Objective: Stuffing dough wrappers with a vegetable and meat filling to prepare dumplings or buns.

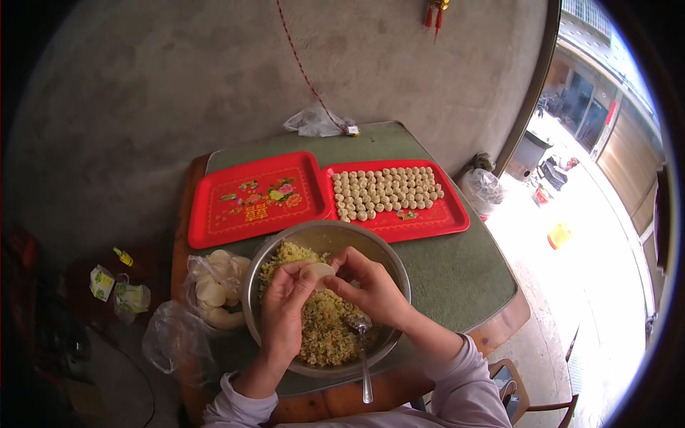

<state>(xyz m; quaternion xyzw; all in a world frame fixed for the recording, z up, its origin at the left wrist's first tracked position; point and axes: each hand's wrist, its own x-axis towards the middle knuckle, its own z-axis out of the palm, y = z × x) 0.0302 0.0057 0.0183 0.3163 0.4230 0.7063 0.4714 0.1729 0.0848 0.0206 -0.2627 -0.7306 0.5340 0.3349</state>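
Note:
A pale round dough wrapper (318,271) is held between both hands, above a large steel bowl (401,285). My left hand (285,299) pinches its left side, and my right hand (371,285) has thumb and fingers at its right edge. Whether filling lies in the wrapper cannot be seen. Chopped yellow-green filling (325,335) fills much of the bowl. A metal spoon (364,357) rests in it, its handle over the near rim. Left of the bowl, a plastic bag holds a stack of round wrappers (212,289).
Behind the bowl, one red tray (214,207) shows only its flower print; another red tray (457,222) carries rows of small dumplings (385,189). A crumpled clear bag (175,335) hangs at the left edge of the green-topped table (464,274). A wooden chair (517,378) stands at right.

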